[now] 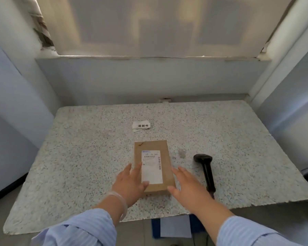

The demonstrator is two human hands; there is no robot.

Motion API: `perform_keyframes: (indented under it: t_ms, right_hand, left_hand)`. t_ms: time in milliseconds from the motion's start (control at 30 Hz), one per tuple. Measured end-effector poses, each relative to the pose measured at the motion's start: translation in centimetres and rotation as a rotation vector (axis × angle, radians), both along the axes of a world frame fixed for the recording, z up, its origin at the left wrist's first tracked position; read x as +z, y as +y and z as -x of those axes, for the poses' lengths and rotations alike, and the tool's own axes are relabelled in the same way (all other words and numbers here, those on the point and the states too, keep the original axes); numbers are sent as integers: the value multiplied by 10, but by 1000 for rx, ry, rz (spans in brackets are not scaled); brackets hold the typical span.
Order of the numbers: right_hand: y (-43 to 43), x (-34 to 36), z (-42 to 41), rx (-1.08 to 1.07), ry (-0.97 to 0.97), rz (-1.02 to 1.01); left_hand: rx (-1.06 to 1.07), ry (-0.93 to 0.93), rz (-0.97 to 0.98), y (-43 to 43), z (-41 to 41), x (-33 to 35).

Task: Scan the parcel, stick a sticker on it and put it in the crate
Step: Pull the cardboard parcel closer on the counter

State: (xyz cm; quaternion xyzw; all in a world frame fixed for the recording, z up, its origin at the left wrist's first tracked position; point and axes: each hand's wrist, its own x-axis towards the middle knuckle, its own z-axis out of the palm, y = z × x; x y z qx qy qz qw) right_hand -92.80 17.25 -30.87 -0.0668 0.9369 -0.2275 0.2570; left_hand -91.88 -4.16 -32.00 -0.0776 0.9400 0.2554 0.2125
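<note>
From the head camera I see my left hand point(130, 181) spread flat, fingers splayed, its fingertips resting on the near-left edge of the parcel point(154, 166). It grips nothing; at most it steadies the box. My right hand point(187, 187) is equally slack, palm down, just beside the parcel's right edge, and I cannot tell whether it touches the cardboard. So both hands are released, framing the parcel between them.

The parcel lies flat on the speckled stone table point(78, 157), shipping label point(151, 166) facing up, barcode showing.

Just beyond my right hand, on its outer side, the black scanner point(205, 170) lies on the table, untouched, its head pointing away from me. Ahead of both hands, past the parcel's far end, a small stack of stickers point(141, 126) with printed characters waits, apparently unpeeled.

My judgement: the task is at its very start. The parcel is positioned, but no sticker from that stack is on it and the scan looks not yet done. No crate is clearly visible; something blue shows below the table's near edge, though I cannot say what it is. Scan, sticker and crating all remain.
</note>
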Motion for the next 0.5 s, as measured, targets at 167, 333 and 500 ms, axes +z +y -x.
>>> perform_keyframes:
  t_ms: [167, 333, 500]
  right_hand:
    - [-15, -34, 37, -25, -65, 39]
    - [-16, -57, 55, -25, -162, 162]
    - [-10, -58, 53, -89, -200, 349]
  left_hand:
    - [104, -43, -64, -5, 21, -36]
    - [133, -62, -255, -2, 28, -58]
    - [182, 32, -351, 7, 26, -55]
